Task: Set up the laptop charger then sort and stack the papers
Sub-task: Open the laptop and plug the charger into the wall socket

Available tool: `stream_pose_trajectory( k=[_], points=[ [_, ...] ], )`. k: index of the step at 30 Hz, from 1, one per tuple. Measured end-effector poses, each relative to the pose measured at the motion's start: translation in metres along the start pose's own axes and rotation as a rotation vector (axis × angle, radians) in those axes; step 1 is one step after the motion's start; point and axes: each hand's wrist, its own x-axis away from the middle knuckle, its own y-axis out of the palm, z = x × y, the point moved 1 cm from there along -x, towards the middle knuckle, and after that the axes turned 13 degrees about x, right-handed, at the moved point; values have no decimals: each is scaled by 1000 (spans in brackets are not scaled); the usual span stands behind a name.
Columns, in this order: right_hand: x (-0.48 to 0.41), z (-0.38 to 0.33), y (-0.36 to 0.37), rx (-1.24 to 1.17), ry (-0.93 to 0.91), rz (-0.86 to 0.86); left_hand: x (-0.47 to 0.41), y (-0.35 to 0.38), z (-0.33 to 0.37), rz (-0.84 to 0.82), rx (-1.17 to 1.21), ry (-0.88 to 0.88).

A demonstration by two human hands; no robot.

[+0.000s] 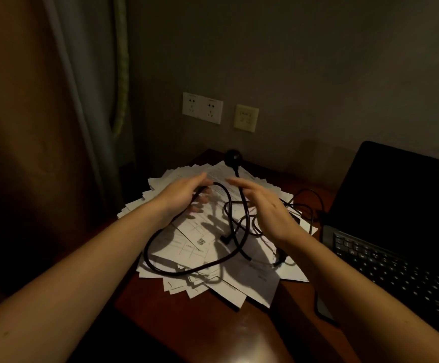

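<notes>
A black charger cable lies in tangled loops over a messy heap of white papers on the wooden table. Its round black plug sits at the far end of the heap, and a small connector end rests on the papers. My left hand holds a stretch of the cable between thumb and curled fingers. My right hand hovers opposite with straight fingers, and the cable runs down past its palm side. The open black laptop stands on the right.
A white double wall socket and a beige wall plate are on the wall behind the table. A curtain hangs at the left. More thin cable loops between the papers and the laptop.
</notes>
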Motion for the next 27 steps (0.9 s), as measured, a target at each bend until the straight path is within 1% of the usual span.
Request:
stream_pose_trajectory(
  k=[1, 3, 4, 5, 6, 7, 8, 9, 11, 12, 13, 15, 17, 19, 22, 24, 27],
  points=[
    [-7, -1, 0, 53, 2, -38, 0, -1, 2, 51, -13, 31],
    [-18, 2, 4, 220, 38, -83, -1, -2, 6, 193, -85, 147],
    [-21, 6, 6, 246, 79, -64, 1, -2, 8, 243, -139, 224],
    [-24, 10, 6, 208, 139, -8, 5, -1, 10, 254, -211, 308],
    [-25, 15, 5, 146, 199, 66, 10, 1, 12, 222, -301, 394],
    [-24, 20, 2, 126, 250, 121, 16, 5, 12, 146, -400, 471],
    [-22, 26, -1, 189, 272, 128, 20, 9, 11, 43, -494, 522],
    [-19, 32, -3, 324, 262, 76, 24, 14, 9, -67, -583, 547],
    [-8, 41, -4, 621, 185, -119, 27, 23, 3, -240, -756, 525],
    [-1, 44, -3, 747, 143, -200, 27, 27, 0, -283, -833, 488],
    [5, 45, -2, 843, 101, -245, 26, 29, -3, -300, -892, 453],
    [13, 44, 0, 945, 26, -257, 25, 31, -7, -299, -945, 416],
    [16, 44, 1, 961, -23, -231, 26, 31, -9, -303, -975, 418],
    [17, 47, 1, 922, -21, -196, 26, 29, -11, -281, -968, 439],
    [18, 48, 1, 728, 43, -179, 29, 22, -9, -161, -850, 454],
    [17, 47, 0, 594, 83, -207, 28, 15, -9, -108, -810, 455],
    [14, 47, -2, 532, 107, -298, 28, 8, -9, -91, -771, 466]
  ],
)
